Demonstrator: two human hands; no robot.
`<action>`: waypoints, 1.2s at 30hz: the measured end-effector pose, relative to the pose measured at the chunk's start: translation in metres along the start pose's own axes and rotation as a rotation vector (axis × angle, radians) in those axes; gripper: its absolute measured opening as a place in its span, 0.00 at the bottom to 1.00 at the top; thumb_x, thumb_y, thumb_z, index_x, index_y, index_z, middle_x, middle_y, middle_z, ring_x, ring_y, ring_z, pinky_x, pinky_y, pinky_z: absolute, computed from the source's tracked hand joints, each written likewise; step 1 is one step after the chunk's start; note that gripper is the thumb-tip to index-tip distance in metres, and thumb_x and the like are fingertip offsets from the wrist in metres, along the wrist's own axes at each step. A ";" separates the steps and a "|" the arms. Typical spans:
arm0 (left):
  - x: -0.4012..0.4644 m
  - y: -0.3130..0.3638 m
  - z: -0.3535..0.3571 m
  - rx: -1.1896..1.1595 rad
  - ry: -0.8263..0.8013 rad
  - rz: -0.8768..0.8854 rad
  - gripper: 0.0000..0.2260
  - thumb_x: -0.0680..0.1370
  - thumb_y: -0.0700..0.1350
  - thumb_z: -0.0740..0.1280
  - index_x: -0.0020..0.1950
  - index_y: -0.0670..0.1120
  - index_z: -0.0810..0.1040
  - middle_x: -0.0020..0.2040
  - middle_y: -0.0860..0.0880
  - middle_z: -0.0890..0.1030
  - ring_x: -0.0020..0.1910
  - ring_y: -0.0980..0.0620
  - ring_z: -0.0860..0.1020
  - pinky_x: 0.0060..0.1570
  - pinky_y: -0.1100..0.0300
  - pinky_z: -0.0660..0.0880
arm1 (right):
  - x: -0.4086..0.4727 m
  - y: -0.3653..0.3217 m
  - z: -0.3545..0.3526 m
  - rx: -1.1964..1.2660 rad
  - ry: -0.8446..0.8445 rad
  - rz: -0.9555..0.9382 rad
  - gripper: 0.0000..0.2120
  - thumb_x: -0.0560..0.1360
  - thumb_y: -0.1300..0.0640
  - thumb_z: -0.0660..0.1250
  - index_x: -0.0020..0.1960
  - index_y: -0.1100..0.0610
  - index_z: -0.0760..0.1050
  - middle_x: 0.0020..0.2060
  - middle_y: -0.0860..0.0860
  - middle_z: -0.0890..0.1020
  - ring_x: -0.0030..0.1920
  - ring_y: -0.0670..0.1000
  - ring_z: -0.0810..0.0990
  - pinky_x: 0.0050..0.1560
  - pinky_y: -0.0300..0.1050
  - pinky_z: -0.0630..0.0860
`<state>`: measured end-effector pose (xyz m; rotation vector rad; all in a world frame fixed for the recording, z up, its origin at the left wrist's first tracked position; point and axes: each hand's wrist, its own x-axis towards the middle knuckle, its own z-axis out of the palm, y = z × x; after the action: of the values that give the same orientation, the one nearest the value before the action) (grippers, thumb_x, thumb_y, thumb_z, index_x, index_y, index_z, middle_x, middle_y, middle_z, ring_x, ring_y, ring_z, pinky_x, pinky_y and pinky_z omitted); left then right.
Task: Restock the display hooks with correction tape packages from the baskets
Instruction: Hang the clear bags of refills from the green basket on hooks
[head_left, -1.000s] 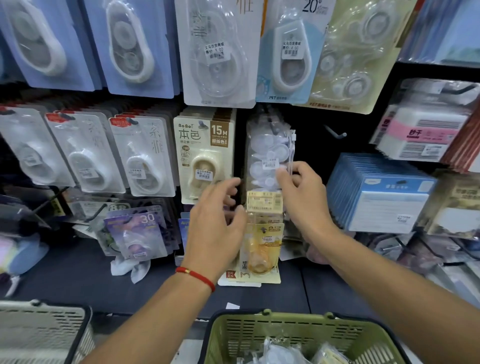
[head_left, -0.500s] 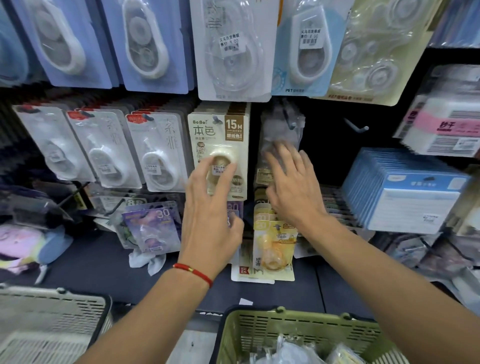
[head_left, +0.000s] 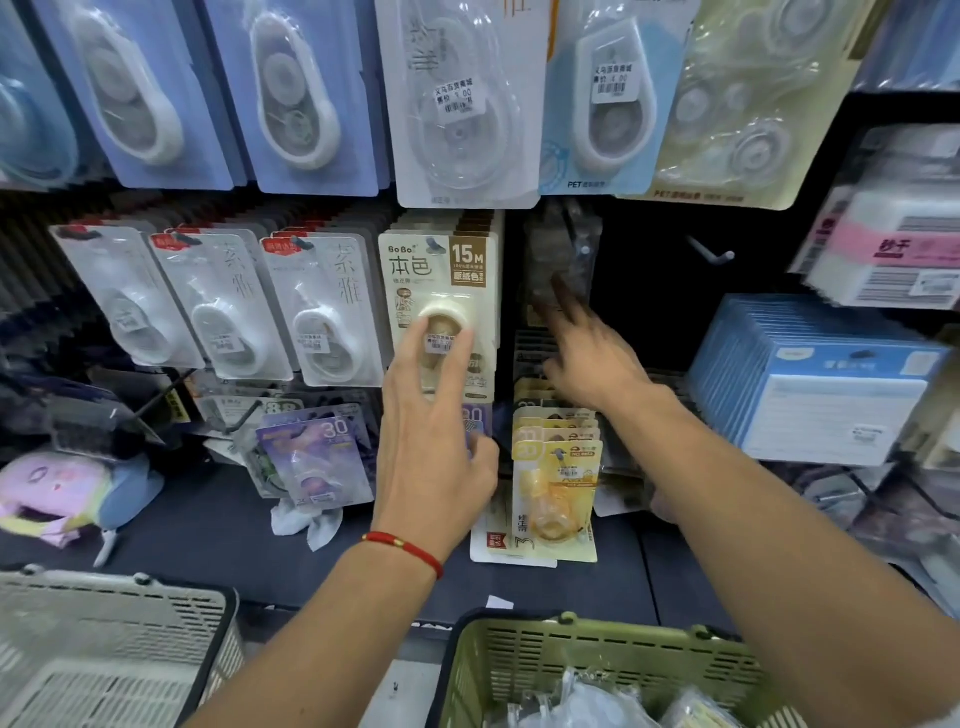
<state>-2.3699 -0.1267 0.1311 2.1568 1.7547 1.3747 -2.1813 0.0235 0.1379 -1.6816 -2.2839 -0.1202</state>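
Note:
My left hand is raised with straight fingers in front of the cream BoBo 15M correction tape packs, holding nothing. My right hand reaches into the dark gap to their right, its fingers stretched up against a clear plastic pack that hangs on a hook; the hand is blurred. Below it hang yellow correction tape packs. A green basket with clear-wrapped packs stands at the bottom centre, and a grey basket at the bottom left.
White and blue correction tape cards fill the hooks above and to the left. A bare hook sticks out at the right. A stack of blue boxes stands at the right. Purple packs and a plush toy lie on the dark shelf.
The clear pack has gone back onto its hook in the dark gap. My right hand has let go and pushed it inward. My left hand has risen in front of the cream packs.

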 end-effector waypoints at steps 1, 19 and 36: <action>-0.001 0.001 -0.001 0.000 0.000 -0.013 0.39 0.71 0.32 0.72 0.80 0.49 0.67 0.81 0.43 0.57 0.81 0.42 0.59 0.73 0.42 0.71 | -0.007 0.000 -0.006 0.043 -0.006 0.004 0.35 0.78 0.57 0.67 0.83 0.54 0.61 0.85 0.55 0.53 0.82 0.61 0.61 0.75 0.58 0.70; -0.264 -0.043 0.101 0.336 -1.470 -0.171 0.30 0.82 0.45 0.63 0.84 0.46 0.58 0.80 0.41 0.63 0.79 0.39 0.64 0.75 0.47 0.66 | -0.394 0.027 0.120 0.345 -0.771 0.409 0.23 0.84 0.47 0.64 0.77 0.52 0.69 0.72 0.51 0.78 0.67 0.51 0.79 0.64 0.41 0.73; -0.306 -0.024 0.091 -0.849 -0.626 -1.540 0.10 0.76 0.32 0.61 0.40 0.46 0.71 0.35 0.47 0.72 0.35 0.48 0.72 0.42 0.52 0.73 | -0.388 -0.073 0.189 0.481 -0.619 0.600 0.45 0.69 0.36 0.78 0.75 0.53 0.61 0.69 0.53 0.65 0.69 0.58 0.66 0.69 0.55 0.72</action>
<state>-2.3209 -0.3208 -0.1184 0.3346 1.3978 0.5985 -2.1816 -0.3099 -0.1456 -2.2081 -1.7916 1.1131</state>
